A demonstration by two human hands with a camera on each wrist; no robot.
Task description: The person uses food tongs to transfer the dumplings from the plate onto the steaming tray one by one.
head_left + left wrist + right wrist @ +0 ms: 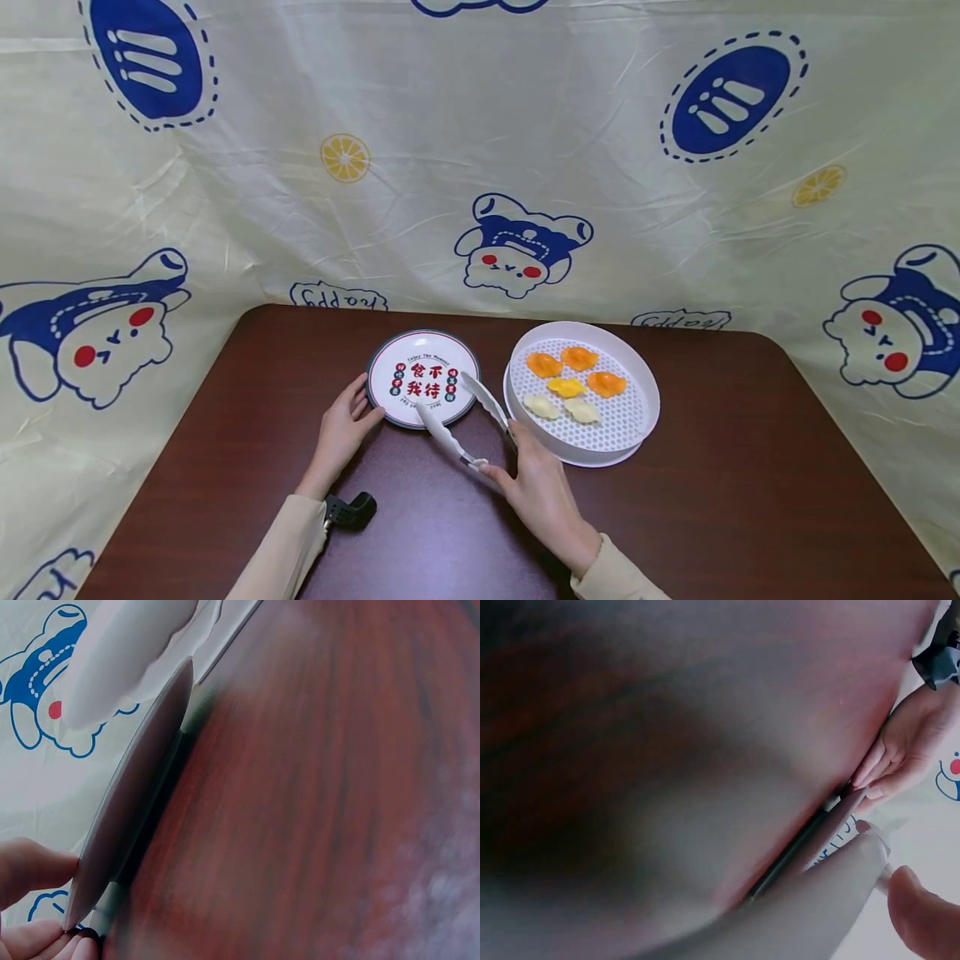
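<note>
In the head view my left hand [343, 433] holds the left rim of a white plate [423, 342] with red characters and a dark edge. The left wrist view shows the thumb [37, 871] at the plate's rim and fingertips below it. My right hand [542, 487] grips pale tongs [444, 435], whose arms are spread apart, tips over the plate with nothing between them. Right of the plate stands a white round steamer tray [647, 396]. It bears several dumpling-shaped pieces: orange ones [606, 384], a yellow one [567, 387] and pale ones [582, 412].
A brown table [720, 500] lies under everything. Behind it hangs a pale curtain [420, 217] with cartoon prints. A black device [351, 511] is strapped at the left wrist. The tray's left wall stands close to the plate's right edge.
</note>
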